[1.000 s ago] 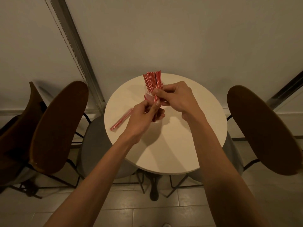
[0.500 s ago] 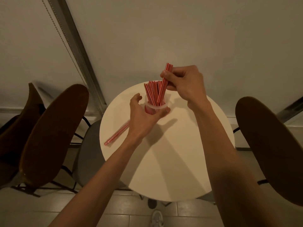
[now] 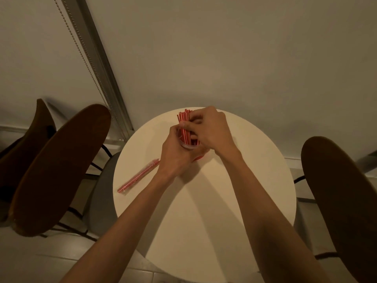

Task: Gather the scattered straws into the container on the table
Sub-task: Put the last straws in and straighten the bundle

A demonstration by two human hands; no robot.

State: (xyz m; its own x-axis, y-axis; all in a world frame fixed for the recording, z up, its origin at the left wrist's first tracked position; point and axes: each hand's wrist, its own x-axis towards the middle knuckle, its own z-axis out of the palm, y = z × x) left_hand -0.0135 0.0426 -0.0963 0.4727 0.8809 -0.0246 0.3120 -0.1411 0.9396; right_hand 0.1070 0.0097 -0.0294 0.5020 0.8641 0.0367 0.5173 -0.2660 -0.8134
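Since half a second ago the right hand (image 3: 212, 131) has dropped from above the container (image 3: 188, 146) onto the straws (image 3: 183, 117). Its fingers are now curled round the upright red-and-white bundle, with the thumb across the front. The left hand (image 3: 177, 158) has closed in too, and its fingers wrap the clear container from the left side. The container stands at the far middle of the round white surface (image 3: 204, 211), with the straw tops sticking out above both hands.

One wrapped straw pack (image 3: 139, 176) lies flat and slanted at the left part of the surface, near its edge and apart from the left hand.

A dark brown chair back (image 3: 59, 166) leans at the left of the frame, with a second one (image 3: 26, 139) behind it and a grey seat (image 3: 102, 197) tucked under the surface's left edge. Another brown chair back (image 3: 342, 201) fills the right side. A plain pale wall (image 3: 224, 48) covers the top of the frame. A metal rail (image 3: 98, 64) and a bead chain (image 3: 81, 43) cross it diagonally at upper left. Pale floor tiles (image 3: 51, 262) show at lower left.
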